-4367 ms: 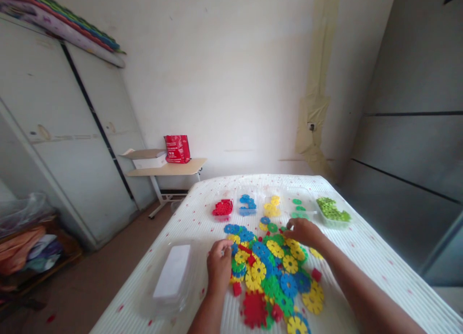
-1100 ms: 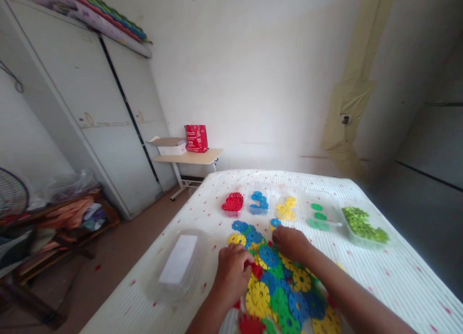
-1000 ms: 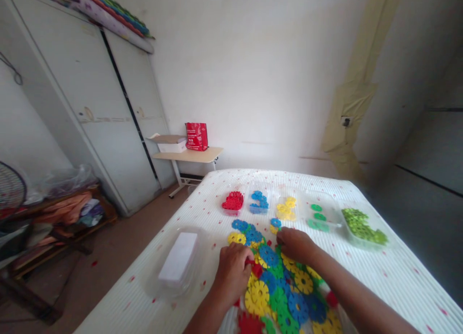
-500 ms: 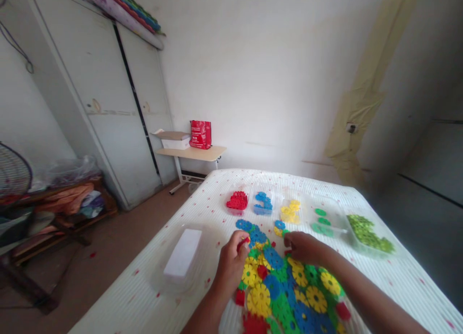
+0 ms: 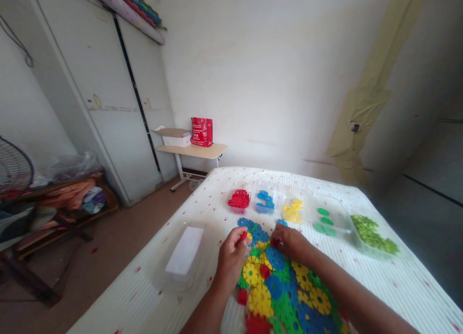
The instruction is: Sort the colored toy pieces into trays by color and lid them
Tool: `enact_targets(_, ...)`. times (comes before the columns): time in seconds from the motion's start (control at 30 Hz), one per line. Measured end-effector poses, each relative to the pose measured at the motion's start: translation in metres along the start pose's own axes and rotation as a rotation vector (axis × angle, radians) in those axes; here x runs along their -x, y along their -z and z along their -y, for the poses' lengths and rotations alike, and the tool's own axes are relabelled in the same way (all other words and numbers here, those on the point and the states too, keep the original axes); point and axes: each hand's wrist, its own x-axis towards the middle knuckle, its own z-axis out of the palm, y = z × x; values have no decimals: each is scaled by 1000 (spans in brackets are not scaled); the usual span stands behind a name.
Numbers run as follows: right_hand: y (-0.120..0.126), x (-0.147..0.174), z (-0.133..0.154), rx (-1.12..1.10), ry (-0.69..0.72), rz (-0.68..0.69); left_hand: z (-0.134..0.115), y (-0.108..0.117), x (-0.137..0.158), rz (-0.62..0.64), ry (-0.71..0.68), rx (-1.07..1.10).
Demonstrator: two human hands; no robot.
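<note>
My left hand (image 5: 231, 249) is closed in a pinch on a small red plastic block (image 5: 243, 236), at the left edge of a pile of toy pieces. My right hand (image 5: 291, 242) is over the far side of the pile, its fingertips closed on another small red block (image 5: 275, 243), partly hidden by the fingers. Between and below the hands lie notched snowflake discs: yellow discs (image 5: 259, 299), blue discs (image 5: 274, 286) and green discs (image 5: 284, 307). More red blocks (image 5: 242, 296) lie among them.
Behind the pile stand clear tubs of red pieces (image 5: 239, 199), blue pieces (image 5: 265, 200), yellow discs (image 5: 292, 211) and green discs (image 5: 324, 220). Rightmost is a tub of light green pieces (image 5: 374, 235). A clear container (image 5: 173, 281) with a white slab (image 5: 185, 251) sits left.
My right hand has moved left, onto the red block that lay beside its fingertips. The left hand keeps its red block and has barely moved. The view has shifted slightly.
</note>
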Motion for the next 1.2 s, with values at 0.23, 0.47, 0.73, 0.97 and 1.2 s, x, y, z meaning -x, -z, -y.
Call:
enact_targets(0.23, 1, 7, -14, 122, -101, 19, -7, -3, 2, 14, 103, 143)
enact_targets(0.47, 31, 18, 5, -292, 0, -95, -20, -9, 5, 80, 179, 169)
enact_targets(0.73, 10, 11, 42, -324, -23, -131, -21, -16, 5, 184, 175, 92)
enact_targets(0.97, 0, 17, 45, -425, -114, -221, -21, -26, 6, 80, 164, 23)
enact_targets(1.2, 6, 57, 13, -509, -105, -228, -46, -8, -19, 55, 103, -29)
